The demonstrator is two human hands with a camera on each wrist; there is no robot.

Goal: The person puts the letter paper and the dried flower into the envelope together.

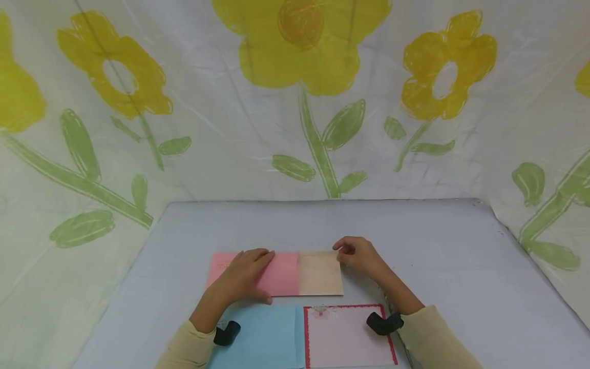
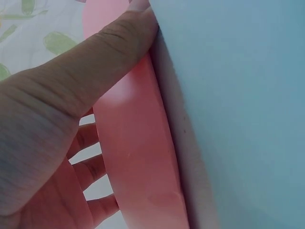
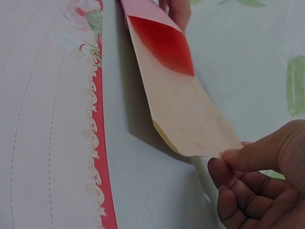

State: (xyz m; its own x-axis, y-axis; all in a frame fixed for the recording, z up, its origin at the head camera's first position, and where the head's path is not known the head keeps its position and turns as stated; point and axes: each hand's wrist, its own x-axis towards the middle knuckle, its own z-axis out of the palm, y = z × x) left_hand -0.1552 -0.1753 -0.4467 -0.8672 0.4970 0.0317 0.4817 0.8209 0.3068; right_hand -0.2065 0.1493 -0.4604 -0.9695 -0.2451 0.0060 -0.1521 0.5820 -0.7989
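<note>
A pink envelope [image 1: 283, 275] lies on the table with a cream sheet [image 1: 321, 277] reaching out of its right end. My left hand [image 1: 246, 274] spans the envelope, thumb at the near edge and fingers at the far edge, holding it. In the left wrist view the thumb presses along the envelope's edge. With thumb and forefinger, my right hand [image 1: 362, 256] pinches the far right corner of the sheet. The right wrist view shows the sheet bowed, with the envelope's red-looking opening [image 3: 164, 45] around its other end. The part inside the envelope is hidden.
Nearer me lie a blue envelope [image 1: 262, 338] and, to its right, a pale pink letter sheet [image 1: 345, 338] with a red border. Both rest on the pale table [image 1: 461, 266]. A white curtain [image 1: 207, 102] painted with yellow flowers surrounds the table's back and sides.
</note>
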